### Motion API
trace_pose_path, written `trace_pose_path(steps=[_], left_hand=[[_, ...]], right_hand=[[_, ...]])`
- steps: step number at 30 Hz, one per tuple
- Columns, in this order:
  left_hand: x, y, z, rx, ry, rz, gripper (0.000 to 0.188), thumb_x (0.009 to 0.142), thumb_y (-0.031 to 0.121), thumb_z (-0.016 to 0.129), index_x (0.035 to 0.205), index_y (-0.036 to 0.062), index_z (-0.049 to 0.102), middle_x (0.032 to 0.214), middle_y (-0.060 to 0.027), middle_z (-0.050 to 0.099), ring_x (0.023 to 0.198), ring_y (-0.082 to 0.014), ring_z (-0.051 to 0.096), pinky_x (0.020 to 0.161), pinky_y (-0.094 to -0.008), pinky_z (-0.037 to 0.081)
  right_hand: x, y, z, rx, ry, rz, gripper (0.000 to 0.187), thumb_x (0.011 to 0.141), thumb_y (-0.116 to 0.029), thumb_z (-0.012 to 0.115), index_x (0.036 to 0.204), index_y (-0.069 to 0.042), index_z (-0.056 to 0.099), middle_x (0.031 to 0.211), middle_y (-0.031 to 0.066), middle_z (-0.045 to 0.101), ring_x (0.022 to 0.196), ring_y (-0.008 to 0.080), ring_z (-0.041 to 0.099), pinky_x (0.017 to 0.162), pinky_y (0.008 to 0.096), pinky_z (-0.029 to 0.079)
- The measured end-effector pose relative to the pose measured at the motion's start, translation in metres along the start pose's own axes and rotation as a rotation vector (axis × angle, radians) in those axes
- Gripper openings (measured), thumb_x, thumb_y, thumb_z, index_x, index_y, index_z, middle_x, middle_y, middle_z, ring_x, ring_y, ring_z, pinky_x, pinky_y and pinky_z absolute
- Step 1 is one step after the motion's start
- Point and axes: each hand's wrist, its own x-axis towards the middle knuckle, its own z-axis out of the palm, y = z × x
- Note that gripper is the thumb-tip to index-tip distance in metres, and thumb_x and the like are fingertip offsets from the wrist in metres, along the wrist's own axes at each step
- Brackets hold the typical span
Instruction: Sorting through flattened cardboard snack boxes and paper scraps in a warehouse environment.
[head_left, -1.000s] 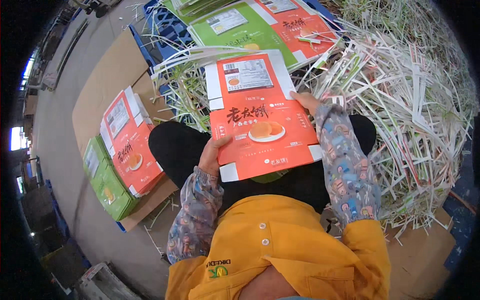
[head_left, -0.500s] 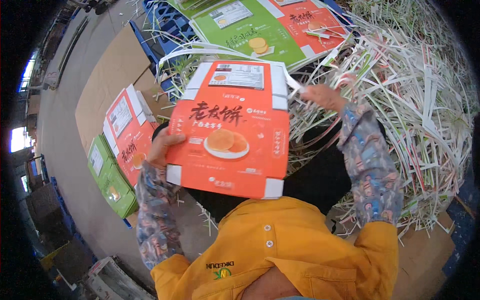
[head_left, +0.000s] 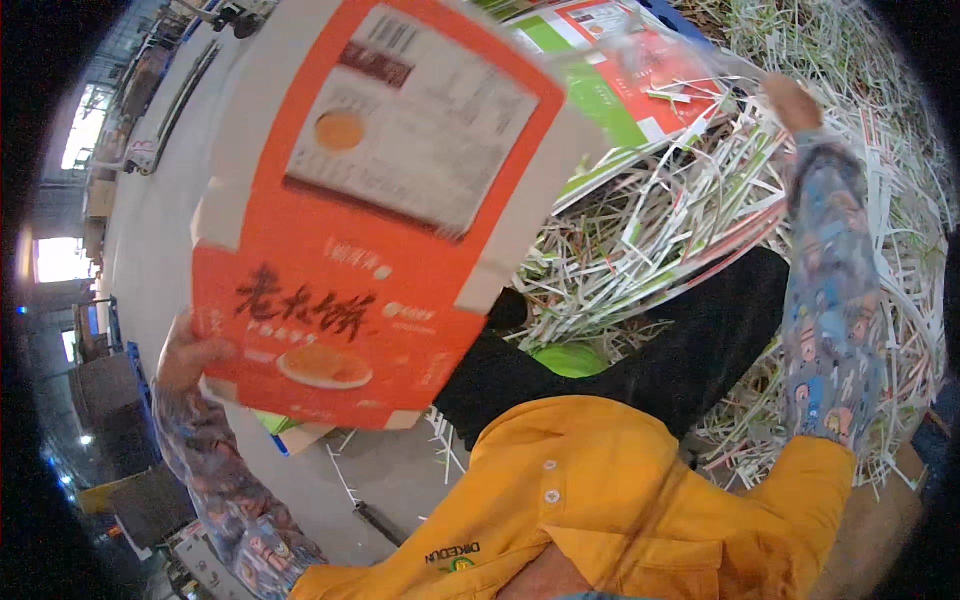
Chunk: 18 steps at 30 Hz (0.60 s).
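My left hand [head_left: 190, 350] grips the lower left edge of a flat printed carton blank [head_left: 330, 235], orange with white side flaps, its thumb lying on the printed face. The blank is raised and tilted, and its top comes close to the view. Whether it is one sheet or several cannot be told. My right hand [head_left: 793, 103] is stretched out to the upper right, above a heap of shredded paper strips [head_left: 680, 215]. Its fingers are smeared by motion, with a blurred pale streak beside them.
Beyond the heap's near side lie green and orange printed sheets [head_left: 610, 100], partly behind the raised blank. Something bright green [head_left: 568, 360] shows by my dark-clothed legs. Grey floor [head_left: 150, 240] stretches along the left, with dark stacked goods [head_left: 110, 405] farther out.
My left hand has moved left with the carton blank, raising and tilting it. My right hand has swung from the blank's right edge out to the upper right.
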Motion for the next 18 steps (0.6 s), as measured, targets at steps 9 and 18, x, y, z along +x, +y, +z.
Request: trace_pose_path(steps=[9,18], left_hand=[[-0.074,0.023,-0.007,0.117,0.064,-0.163,0.036,0.065,0.003,0.064,0.099,-0.0025,0.054,0.089,-0.0069,0.060,0.079,-0.0129,0.056,0.071,-0.0265,0.044],[-0.103,0.037,-0.004,0.260,0.160,-0.111,0.035,0.062,0.002,0.064,0.095,-0.0022,0.055,0.085,-0.0051,0.060,0.077,-0.0140,0.057,0.069,-0.0270,0.045]], right_hand=[[0.001,-0.170,-0.023,0.701,-0.376,0.157,0.033,0.079,-0.035,0.050,0.080,-0.003,0.058,0.047,0.0041,0.044,0.042,0.0165,0.047,0.041,0.0311,0.038],[-0.054,-0.325,0.020,1.612,-0.557,0.178,0.024,0.074,-0.024,0.059,0.088,-0.005,0.055,0.065,0.0017,0.052,0.054,0.0107,0.050,0.054,0.0239,0.045]])
